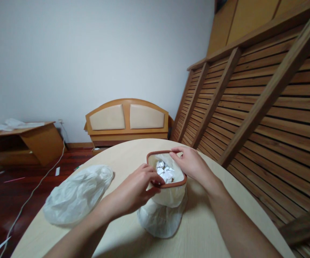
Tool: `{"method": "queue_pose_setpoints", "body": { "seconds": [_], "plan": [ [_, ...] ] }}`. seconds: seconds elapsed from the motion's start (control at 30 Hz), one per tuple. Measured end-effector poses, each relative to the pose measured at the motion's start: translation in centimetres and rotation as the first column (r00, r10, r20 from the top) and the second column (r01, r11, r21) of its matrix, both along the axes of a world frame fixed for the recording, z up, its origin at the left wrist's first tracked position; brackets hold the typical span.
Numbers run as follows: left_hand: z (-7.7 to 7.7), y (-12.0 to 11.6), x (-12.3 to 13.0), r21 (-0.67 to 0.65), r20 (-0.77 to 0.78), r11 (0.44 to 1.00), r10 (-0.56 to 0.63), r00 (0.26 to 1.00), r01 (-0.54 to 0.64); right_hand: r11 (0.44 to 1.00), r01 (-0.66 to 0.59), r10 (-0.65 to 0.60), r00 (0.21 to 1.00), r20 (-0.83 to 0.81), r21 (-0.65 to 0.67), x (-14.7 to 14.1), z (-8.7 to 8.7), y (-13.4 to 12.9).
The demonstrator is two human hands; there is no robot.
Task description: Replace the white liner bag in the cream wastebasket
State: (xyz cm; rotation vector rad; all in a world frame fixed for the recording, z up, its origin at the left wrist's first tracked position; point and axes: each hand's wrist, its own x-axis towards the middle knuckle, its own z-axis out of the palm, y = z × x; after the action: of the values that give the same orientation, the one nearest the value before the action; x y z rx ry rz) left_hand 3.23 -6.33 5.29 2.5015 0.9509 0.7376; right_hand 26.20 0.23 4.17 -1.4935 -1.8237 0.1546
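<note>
A small waste bin (150, 157) with a brown rounded-square rim stands on the round table, lined with a whitish plastic bag (162, 219) that hangs down over its outside. Crumpled white paper (165, 172) lies inside. My left hand (142, 182) is closed on the rim at the near left, fingers over the inner edge and thumb outside. At the far right corner, my right hand (189, 161) pinches the rim and bag edge between fingers and thumb. Part of the bin's body is hidden by the bag.
Another crumpled plastic bag (78, 195) lies on the table (133, 152) to the left. Slatted wooden panels (252, 107) lean on the right. A headboard (128, 118) stands behind, and a low wooden desk (39, 141) at left. A white cable (40, 182) crosses the floor.
</note>
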Motion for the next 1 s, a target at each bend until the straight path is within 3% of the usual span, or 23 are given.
{"method": "queue_pose_setpoints", "body": {
  "seconds": [0.13, 0.2, 0.37, 0.43, 0.53, 0.67, 0.8, 1.0],
  "plan": [
    [1.0, -0.3, -0.1, -0.023, -0.05, 0.996, -0.092, 0.995, 0.091, 0.999, -0.032, 0.031, 0.997, 0.064, 0.008, 0.5, -0.2, -0.3],
    [1.2, 0.1, -0.2, -0.05, 0.031, 0.996, -0.066, 0.997, 0.068, 0.999, -0.041, 0.041, 0.997, 0.061, -0.004, 0.6, -0.3, -0.3],
    [-0.4, 3.0, -0.8, 0.052, 0.314, 0.968, 0.217, 0.924, -0.245, 0.999, -0.042, 0.042, 0.996, 0.077, -0.008, -0.2, -0.3, -0.5],
    [-1.3, 4.2, -1.0, 0.04, 0.307, 0.933, 0.329, 0.893, -0.357, 0.998, -0.055, 0.054, 0.994, 0.094, 0.011, -0.8, -0.1, -0.9],
    [-2.0, 5.1, -1.3, 0.005, 0.259, 0.9, 0.42, 0.87, -0.436, 0.997, -0.073, 0.071, 0.991, 0.114, 0.021, -1.5, 0.4, -1.8],
    [-1.7, 5.0, -1.2, -0.052, 0.198, 0.89, 0.453, 0.869, -0.452, 0.998, -0.059, 0.06, 0.99, 0.127, -0.013, -2.1, 1.3, -3.0],
    [-1.6, 4.6, -0.9, -0.015, 0.22, 0.892, 0.444, 0.869, -0.452, 0.999, 0.026, -0.02, 0.983, 0.184, -0.028, -2.3, 1.8, -3.6],
    [-1.8, 4.4, -0.6, 0.015, 0.276, 0.915, 0.384, 0.881, -0.404, 0.999, 0.044, -0.037, 0.972, 0.233, -0.027, -2.3, 1.9, -3.4]
  ]
}}
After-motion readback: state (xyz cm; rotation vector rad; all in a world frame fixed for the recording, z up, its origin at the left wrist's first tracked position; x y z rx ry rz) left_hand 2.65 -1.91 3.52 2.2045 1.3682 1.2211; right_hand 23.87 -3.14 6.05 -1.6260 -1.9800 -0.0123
